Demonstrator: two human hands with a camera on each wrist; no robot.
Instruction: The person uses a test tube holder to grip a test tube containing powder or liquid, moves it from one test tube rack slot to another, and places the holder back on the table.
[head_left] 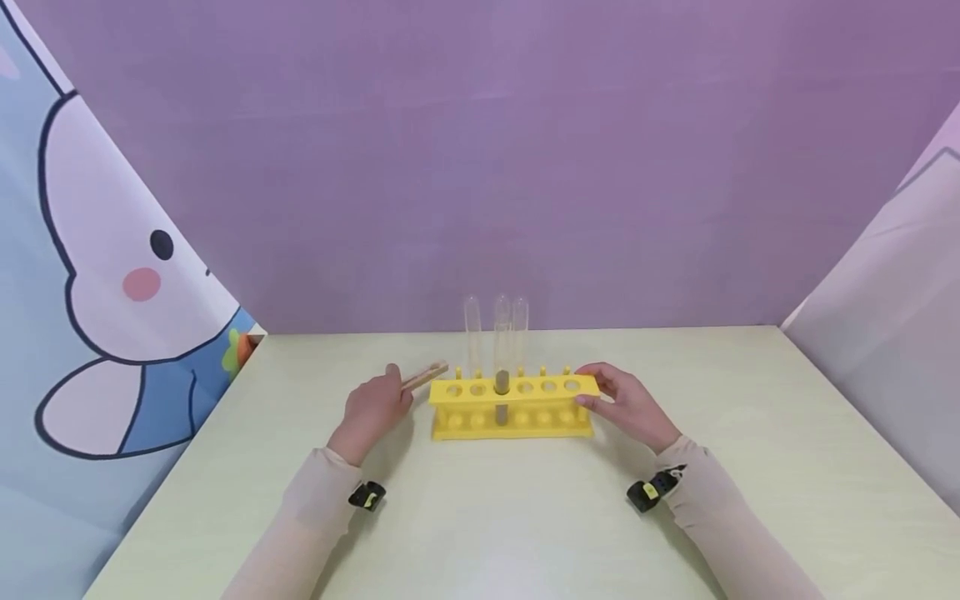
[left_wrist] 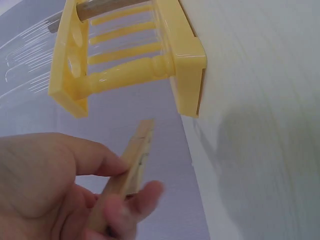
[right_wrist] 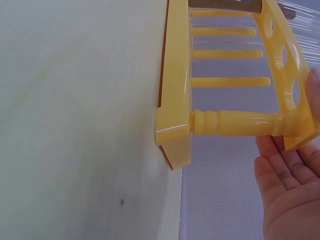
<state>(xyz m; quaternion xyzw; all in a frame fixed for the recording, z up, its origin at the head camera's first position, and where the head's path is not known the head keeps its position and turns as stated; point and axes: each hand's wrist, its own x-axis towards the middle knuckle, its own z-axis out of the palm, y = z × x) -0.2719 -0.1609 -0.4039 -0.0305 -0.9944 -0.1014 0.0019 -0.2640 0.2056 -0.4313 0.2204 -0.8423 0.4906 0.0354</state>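
Note:
A yellow test tube rack (head_left: 514, 432) stands on the table with a row of round holes in its top plate. Through one hole passes a grey-brown, rod-like thing (head_left: 502, 412), whose kind I cannot tell. Several clear test tubes (head_left: 472, 325) sit upside down at the back of the rack. My left hand (head_left: 372, 410), left of the rack and apart from it, grips a wooden test tube clamp (left_wrist: 131, 165) pointing toward the rack. At the other end, my right hand (head_left: 628, 406) holds the top plate's corner, thumb in front and fingers (right_wrist: 285, 167) behind.
A pale table (head_left: 510, 517) lies under everything. Behind it rises a purple cloth wall (head_left: 510, 167). A cartoon-printed cloth (head_left: 112, 275) hangs on the left and a pale cloth (head_left: 892, 333) on the right.

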